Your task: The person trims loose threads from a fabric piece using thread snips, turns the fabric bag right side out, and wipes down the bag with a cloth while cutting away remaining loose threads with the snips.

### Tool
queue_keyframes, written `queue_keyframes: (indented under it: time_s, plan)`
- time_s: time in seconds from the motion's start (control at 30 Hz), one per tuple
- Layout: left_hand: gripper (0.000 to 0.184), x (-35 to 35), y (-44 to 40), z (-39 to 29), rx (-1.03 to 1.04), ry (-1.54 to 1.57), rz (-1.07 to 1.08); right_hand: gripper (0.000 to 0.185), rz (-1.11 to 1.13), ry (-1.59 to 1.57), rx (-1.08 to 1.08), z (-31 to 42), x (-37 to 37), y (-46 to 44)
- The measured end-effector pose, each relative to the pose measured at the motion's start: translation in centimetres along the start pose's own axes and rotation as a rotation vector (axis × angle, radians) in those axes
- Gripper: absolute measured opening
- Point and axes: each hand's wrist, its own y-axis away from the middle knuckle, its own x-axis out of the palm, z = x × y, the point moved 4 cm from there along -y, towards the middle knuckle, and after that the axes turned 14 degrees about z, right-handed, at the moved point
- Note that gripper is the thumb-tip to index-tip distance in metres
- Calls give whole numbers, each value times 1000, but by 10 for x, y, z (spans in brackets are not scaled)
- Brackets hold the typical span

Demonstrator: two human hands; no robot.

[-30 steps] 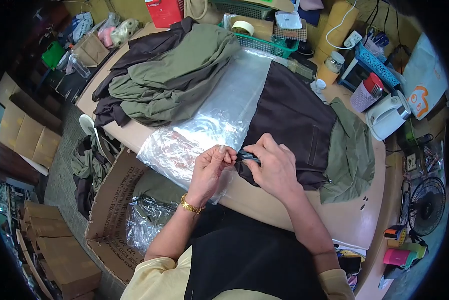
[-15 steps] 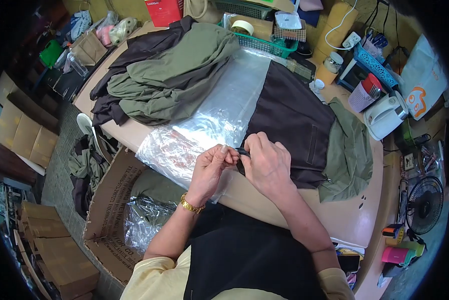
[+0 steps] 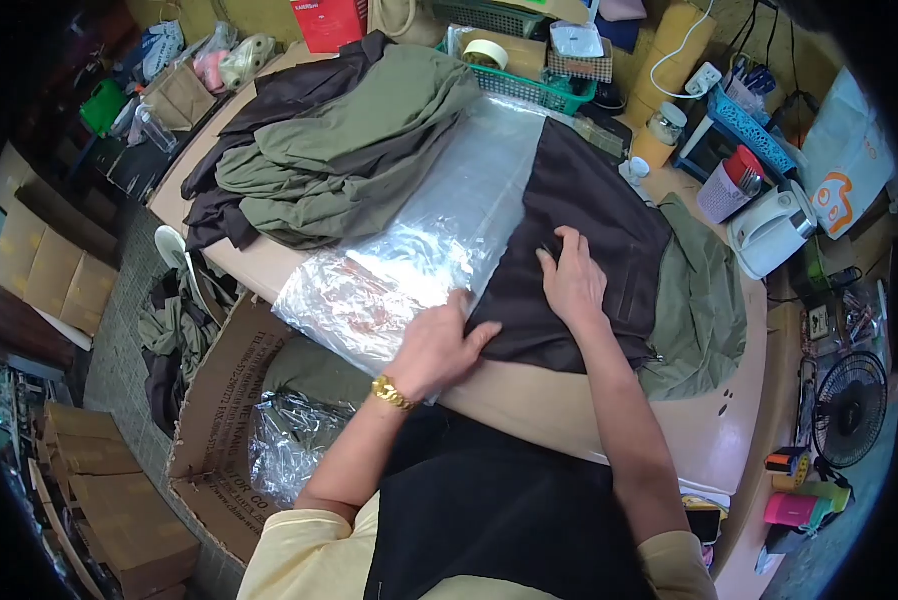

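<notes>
- ok so 2 hands, both mine: left hand palm down, thumb spread wide, gripping nothing that I can see, right where 1 piece of clear plastic meets 1 dark garment
- right hand half curled over that garment, can't tell if it's holding the dark bit by my thumb
- garment's at 2 o'clock, 1 clothes heap at 11, 1 open carton at 8
</notes>
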Motion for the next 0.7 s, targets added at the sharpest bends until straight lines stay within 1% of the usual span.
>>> queue_keyframes:
  time_s: [0.07, 0.1, 0.13, 0.17, 0.2, 0.27, 0.33, 0.4, 0.43, 0.47, 0.5, 0.53, 0.57, 0.6, 0.67, 0.7]
  plan:
    - [35, 8, -3, -5, 53, 33, 132, 38, -47, 30, 11, -16, -3, -13]
    - [35, 7, -2, -6, 63, 32, 138, 37, -54, 31, 51, -26, -6, -17]
    - [31, 3, 3, -4, 64, 155, 187, 36, -60, 31, 93, -36, -8, -20]
    - [30, 0, 7, -1, 61, 280, 234, 36, -66, 55, 70, -41, -10, -21]
    - [30, -3, 10, 4, 65, 282, 236, 36, -67, 58, 74, -44, -11, -23]
    - [30, -10, 20, 17, 0, 366, 176, 33, -111, 38, 56, -47, -10, -23]
    - [27, -14, 23, 19, -30, 392, 166, 34, -94, 35, 67, -45, -11, -21]
    - [24, -16, 23, 22, -9, 424, -20, 34, -82, 30, 74, -40, -13, -18]
    - [20, -13, 17, 24, 203, 347, -139, 34, -72, 27, 63, -38, -14, -18]
    - [20, -5, 18, 29, 201, 346, -142, 34, -62, 24, 53, -38, -15, -17]
    - [19, 4, 15, 30, 126, 857, -56, 34, -62, 25, 50, -39, -16, -17]
    - [21, 16, 12, 27, 41, 1365, 41, 33, -51, -68, 42, -43, -18, -16]
    - [28, 17, 10, 24, 43, 1404, -14, 31, -39, -161, 36, -47, -19, -15]
    - [28, 16, 11, 19, 41, 1406, -14, 31, -37, -160, 36, -48, -18, -15]
    - [34, 2, 13, 5, 21, 974, -118, 29, -74, -206, 67, -53, -18, -14]
    - [36, 0, 8, -5, 41, 1025, -309, 29, -73, -205, 67, -51, -17, -12]
